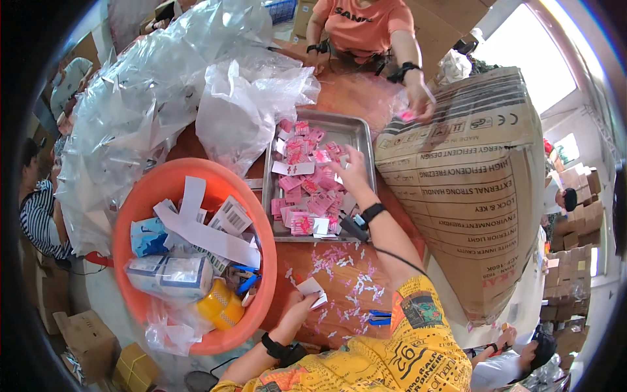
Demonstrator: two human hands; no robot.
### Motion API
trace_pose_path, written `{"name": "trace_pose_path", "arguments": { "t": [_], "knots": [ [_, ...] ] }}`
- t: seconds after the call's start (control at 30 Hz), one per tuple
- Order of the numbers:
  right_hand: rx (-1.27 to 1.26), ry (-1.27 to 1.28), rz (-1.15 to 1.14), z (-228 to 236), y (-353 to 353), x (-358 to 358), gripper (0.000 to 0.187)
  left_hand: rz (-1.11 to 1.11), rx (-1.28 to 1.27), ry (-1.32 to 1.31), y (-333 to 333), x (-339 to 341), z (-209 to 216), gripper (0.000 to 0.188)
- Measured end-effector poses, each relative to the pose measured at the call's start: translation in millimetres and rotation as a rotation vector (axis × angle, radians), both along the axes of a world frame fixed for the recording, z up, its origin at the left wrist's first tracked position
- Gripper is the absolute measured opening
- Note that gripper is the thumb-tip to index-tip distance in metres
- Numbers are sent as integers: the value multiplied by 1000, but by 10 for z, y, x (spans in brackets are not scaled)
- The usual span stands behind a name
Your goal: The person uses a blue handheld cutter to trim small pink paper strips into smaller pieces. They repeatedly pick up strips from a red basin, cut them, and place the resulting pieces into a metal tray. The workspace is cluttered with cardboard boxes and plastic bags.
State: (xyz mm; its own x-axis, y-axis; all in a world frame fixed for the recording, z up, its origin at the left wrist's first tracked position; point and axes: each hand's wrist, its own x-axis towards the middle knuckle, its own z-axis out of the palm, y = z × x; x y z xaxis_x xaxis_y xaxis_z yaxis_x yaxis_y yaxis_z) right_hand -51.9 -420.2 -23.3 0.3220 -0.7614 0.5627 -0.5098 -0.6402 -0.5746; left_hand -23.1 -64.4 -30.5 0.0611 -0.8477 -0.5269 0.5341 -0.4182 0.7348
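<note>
Metal tray: the tray [358,133] lies on the brown table [282,258] and serves as landmark for the places below.
Pink pieces: a loose heap of small pink pieces [300,151] lies inside the tray, with a few white cards mixed in.
Right hand: the right hand [354,175] is over the right part of the heap inside the tray, fingers partly bent (whether they grip a piece, I cannot tell).
Left hand: the left hand [299,308], just off the tray's near edge, has its fingers closed on a white card [313,293].
Scattered bits: small pink and white bits [345,277] are strewn over the table on the near side of the tray.
Blue tool: a blue-handled tool [379,318] lies beyond those bits, farther from the tray.
Orange tub: left of the tray, the tub [123,228] holds white paper strips [219,242], a yellow roll [222,307] and wrapped packs.
Plastic bags: clear bags [248,108] are piled beyond the tray's far left corner.
Carton: a big brown carton [457,176] stands right of the tray.
Co-worker: across the tray, a person in an orange shirt [366,26] has one hand [420,101] at a pink item [406,116].
</note>
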Motion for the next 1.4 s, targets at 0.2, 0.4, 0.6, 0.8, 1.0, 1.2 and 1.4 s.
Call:
{"name": "trace_pose_path", "arguments": {
  "t": [0.2, 0.4, 0.6, 0.8, 1.0, 1.2, 1.4],
  "knots": [
    [792, -942, -177, 676, -65, -387, 45, 73, -44, -29, 4, -68, 48, 18],
    [957, -1045, -107, 558, 123, -538, 7, 13, -11, -128, -30, -142, -108, 23],
    [958, -940, -85, 705, 518, -922, 4, -70, -95, -341, -110, -171, -298, 38],
    [1069, -761, 112, 961, 1119, -1309, 7, 148, -324, -586, -282, -309, -252, 47],
    [1058, -430, 281, 1161, 1786, -1683, 8, 235, -714, -1413, -515, -352, 1333, 57],
    [1052, -351, 300, 1218, 2173, -1807, 5, 46, -864, -1696, -640, -479, 1392, 48],
    [692, -291, 223, 1082, 2313, -1760, 16, -13, -861, -1673, -562, -572, 1320, 44]
  ]
}}
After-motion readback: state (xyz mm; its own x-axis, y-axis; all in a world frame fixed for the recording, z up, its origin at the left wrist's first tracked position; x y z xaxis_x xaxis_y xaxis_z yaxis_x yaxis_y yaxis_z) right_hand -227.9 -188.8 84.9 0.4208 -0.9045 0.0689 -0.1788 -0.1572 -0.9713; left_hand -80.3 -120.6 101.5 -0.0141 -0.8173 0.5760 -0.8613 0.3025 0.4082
